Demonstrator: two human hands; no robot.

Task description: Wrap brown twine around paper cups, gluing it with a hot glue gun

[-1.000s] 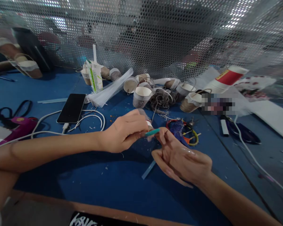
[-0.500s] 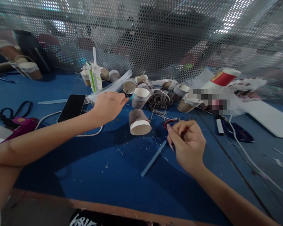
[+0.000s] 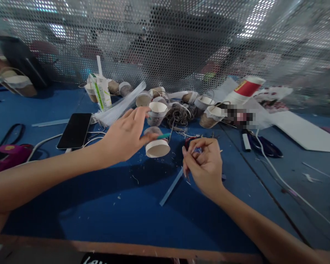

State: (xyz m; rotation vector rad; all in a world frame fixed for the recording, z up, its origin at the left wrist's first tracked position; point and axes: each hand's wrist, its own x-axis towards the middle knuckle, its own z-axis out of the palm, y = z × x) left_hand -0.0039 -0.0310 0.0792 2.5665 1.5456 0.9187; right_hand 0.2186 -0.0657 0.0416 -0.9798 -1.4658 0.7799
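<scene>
My left hand is raised over the table with a thin teal stick at its thumb, its end pointing right. Just under that stick, a paper cup wrapped in grey-brown yarn lies on its side, its white mouth facing me. Behind it stands another yarn-wrapped cup, close to my left fingertips. My right hand has thumb and fingers pinched together; what they hold, if anything, is hidden. A red and blue object shows partly behind the fingers. Below them lies a pale blue strip.
Several wrapped cups and a tangle of grey yarn line the back, before a perforated metal screen. A phone with a white cable lies left, near a drink carton. Dark blue-handled scissors and a white board are right.
My left hand has come down and toward me, bringing the teal stick from the standing cup to above the lying one. My right hand stays pinched. The whole view has shifted slightly.
</scene>
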